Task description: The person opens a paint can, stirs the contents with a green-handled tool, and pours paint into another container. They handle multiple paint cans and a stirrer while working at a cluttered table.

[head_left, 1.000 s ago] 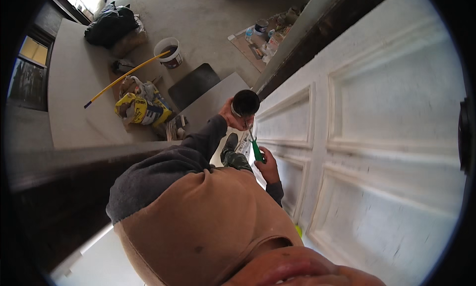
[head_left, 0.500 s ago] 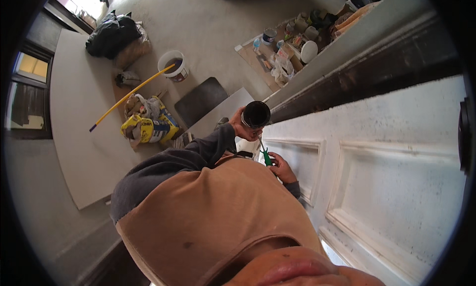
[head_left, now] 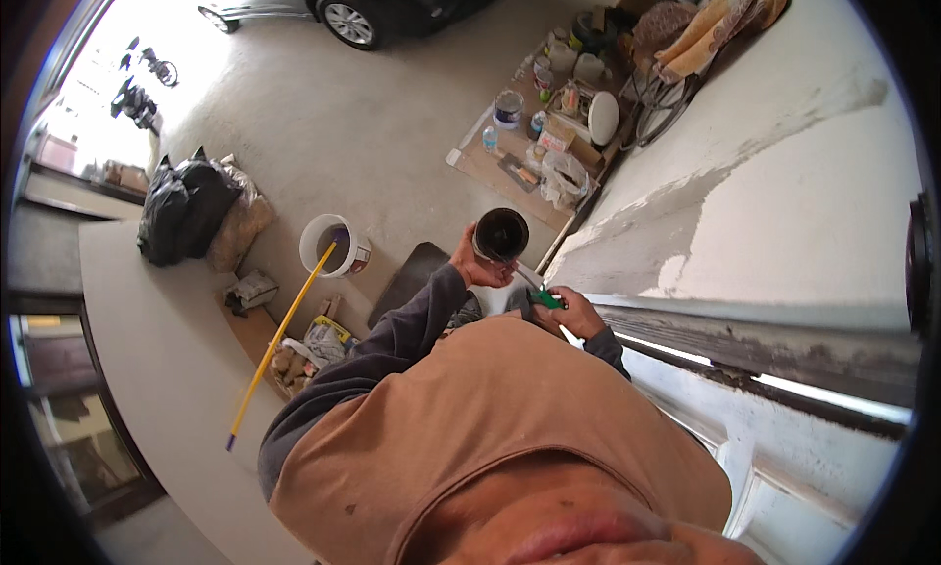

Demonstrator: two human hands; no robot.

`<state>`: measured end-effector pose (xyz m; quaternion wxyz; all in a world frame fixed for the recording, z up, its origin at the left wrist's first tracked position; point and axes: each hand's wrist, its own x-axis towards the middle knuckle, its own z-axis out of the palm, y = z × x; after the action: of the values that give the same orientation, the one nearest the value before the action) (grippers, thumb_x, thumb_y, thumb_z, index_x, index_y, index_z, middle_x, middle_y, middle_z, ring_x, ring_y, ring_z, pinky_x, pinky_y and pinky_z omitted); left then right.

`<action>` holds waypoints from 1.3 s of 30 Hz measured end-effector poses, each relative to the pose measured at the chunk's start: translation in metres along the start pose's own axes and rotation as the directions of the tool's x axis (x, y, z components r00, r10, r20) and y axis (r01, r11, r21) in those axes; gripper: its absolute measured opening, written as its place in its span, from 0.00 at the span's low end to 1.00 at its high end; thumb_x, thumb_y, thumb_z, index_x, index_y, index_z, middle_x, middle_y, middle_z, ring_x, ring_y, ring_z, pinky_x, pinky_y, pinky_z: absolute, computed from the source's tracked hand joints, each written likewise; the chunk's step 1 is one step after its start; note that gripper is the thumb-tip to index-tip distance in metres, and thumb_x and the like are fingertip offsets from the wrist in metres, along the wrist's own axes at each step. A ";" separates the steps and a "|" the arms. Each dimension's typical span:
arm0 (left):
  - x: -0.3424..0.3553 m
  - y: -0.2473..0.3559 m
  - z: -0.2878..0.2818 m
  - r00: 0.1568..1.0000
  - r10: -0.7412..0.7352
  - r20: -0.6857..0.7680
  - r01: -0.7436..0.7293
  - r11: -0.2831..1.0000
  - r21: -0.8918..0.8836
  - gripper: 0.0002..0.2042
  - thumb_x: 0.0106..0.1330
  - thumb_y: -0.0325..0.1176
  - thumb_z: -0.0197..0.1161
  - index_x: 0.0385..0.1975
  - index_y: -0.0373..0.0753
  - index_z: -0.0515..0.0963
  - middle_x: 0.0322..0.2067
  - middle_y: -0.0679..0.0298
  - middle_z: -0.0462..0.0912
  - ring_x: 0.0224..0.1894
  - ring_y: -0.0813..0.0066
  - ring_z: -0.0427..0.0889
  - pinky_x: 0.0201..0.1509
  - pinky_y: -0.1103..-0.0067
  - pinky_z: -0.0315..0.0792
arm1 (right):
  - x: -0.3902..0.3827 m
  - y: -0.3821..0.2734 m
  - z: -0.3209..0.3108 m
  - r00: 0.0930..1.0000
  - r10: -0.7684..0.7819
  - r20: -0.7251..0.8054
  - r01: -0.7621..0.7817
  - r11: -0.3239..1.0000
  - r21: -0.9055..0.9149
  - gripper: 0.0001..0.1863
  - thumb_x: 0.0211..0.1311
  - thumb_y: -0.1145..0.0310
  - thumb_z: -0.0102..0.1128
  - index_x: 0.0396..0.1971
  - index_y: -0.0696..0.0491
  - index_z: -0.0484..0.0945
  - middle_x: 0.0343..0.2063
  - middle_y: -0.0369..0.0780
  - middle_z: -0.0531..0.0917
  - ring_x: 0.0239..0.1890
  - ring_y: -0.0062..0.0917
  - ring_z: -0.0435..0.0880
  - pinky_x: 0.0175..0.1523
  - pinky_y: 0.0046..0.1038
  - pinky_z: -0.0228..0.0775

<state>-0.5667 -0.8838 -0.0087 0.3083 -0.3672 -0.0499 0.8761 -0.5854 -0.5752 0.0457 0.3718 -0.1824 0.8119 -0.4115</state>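
My left hand [head_left: 472, 264] is wrapped round the side of a dark, round, open-topped container [head_left: 501, 236], whose inside looks black. In my right hand [head_left: 578, 313] is a tool with a green handle [head_left: 549, 298] and a thin metal shaft. The shaft points up and left toward the container's underside; its far end is hard to make out, so I cannot tell whether it touches. Both hands are in front of my brown shirt, close together.
A white bucket [head_left: 355, 247] with a yellow pole [head_left: 284, 335] leaning from it stands left. Black bags [head_left: 181, 210] lie beyond. Cans and bottles crowd a board [head_left: 480, 163] at the far right. A patched wall [head_left: 774, 212] and wooden ledge [head_left: 755, 344] are at my right. A car [head_left: 392, 1] is parked behind.
My view has turned, bringing the car and patched wall into sight, while the panelled door has slid to the lower right. Both hands keep their hold on the container and the tool.
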 end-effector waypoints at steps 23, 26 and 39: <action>0.317 0.582 0.134 0.814 -0.342 -0.469 0.513 0.803 0.303 0.51 0.49 0.81 0.58 0.57 0.36 0.76 0.54 0.45 0.76 0.56 0.49 0.72 0.61 0.54 0.65 | 0.548 0.013 0.033 0.655 0.382 -0.652 -0.415 0.903 0.113 0.24 0.58 0.66 0.65 0.56 0.50 0.76 0.48 0.47 0.82 0.51 0.48 0.82 0.55 0.46 0.75; 0.365 0.627 0.162 0.774 -0.323 -0.545 0.550 0.768 0.327 0.51 0.49 0.81 0.59 0.58 0.36 0.76 0.53 0.45 0.76 0.55 0.49 0.73 0.60 0.54 0.65 | 0.605 0.013 0.030 0.558 0.391 -0.732 -0.475 0.874 0.105 0.24 0.58 0.65 0.67 0.56 0.48 0.76 0.47 0.45 0.82 0.49 0.47 0.82 0.54 0.48 0.74; 0.657 0.758 0.039 0.860 -0.327 -0.390 0.450 0.848 0.280 0.40 0.63 0.78 0.45 0.57 0.49 0.79 0.53 0.57 0.82 0.51 0.55 0.77 0.55 0.57 0.70 | 0.877 0.235 0.078 0.250 0.411 -0.877 -0.568 0.796 0.211 0.19 0.59 0.72 0.62 0.52 0.51 0.79 0.43 0.48 0.84 0.45 0.49 0.83 0.50 0.47 0.75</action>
<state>-1.3295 -1.1094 -0.6206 0.5477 -0.4263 0.0900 0.7143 -1.1008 -1.0051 -0.5704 -0.0214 0.2981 0.9226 -0.2440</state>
